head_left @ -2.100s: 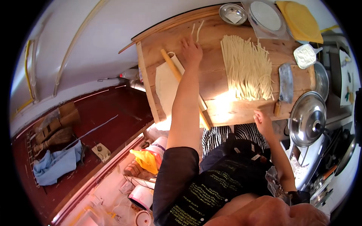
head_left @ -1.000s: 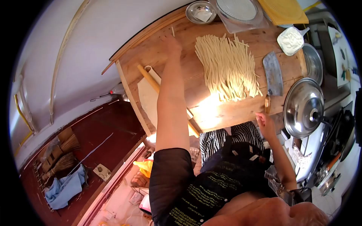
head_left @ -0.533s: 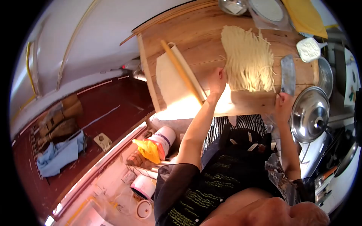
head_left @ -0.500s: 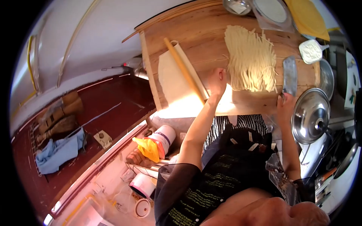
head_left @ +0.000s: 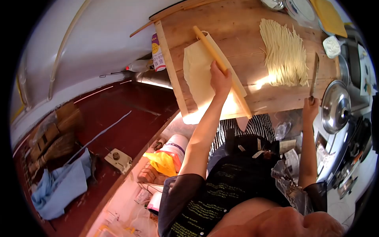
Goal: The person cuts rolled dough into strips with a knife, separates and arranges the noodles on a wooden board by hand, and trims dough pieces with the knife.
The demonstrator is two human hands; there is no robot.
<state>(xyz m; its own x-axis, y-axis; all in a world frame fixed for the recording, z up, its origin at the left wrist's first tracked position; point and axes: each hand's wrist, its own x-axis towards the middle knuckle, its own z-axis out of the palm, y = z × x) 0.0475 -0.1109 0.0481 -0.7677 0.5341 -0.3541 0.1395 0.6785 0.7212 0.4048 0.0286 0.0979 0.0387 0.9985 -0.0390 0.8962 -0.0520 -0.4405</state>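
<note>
My left hand (head_left: 221, 81) is closed on the middle of a long wooden rolling pin (head_left: 205, 42). The pin lies slantwise over a folded sheet of dough (head_left: 195, 65) on the wooden board. In my right hand (head_left: 311, 107), near the board's right edge, is the handle of a knife (head_left: 315, 73); its blade points away from me and is seen nearly edge-on. Between the two hands, farther back, a spread of cut noodles (head_left: 284, 53) lies on the board, and neither hand touches it.
The wooden board (head_left: 244, 27) has a raised left edge. To the right are a metal lid (head_left: 335, 106) and a white container of flour (head_left: 331, 46). A plate (head_left: 301, 11) and a yellow cloth-like sheet (head_left: 328, 17) are at the back. A blue cloth (head_left: 65, 185) lies lower left.
My left hand has moved left from beside the noodles and taken hold of the rolling pin. The knife in my right hand has turned from blade-flat to nearly edge-on. The view has shifted.
</note>
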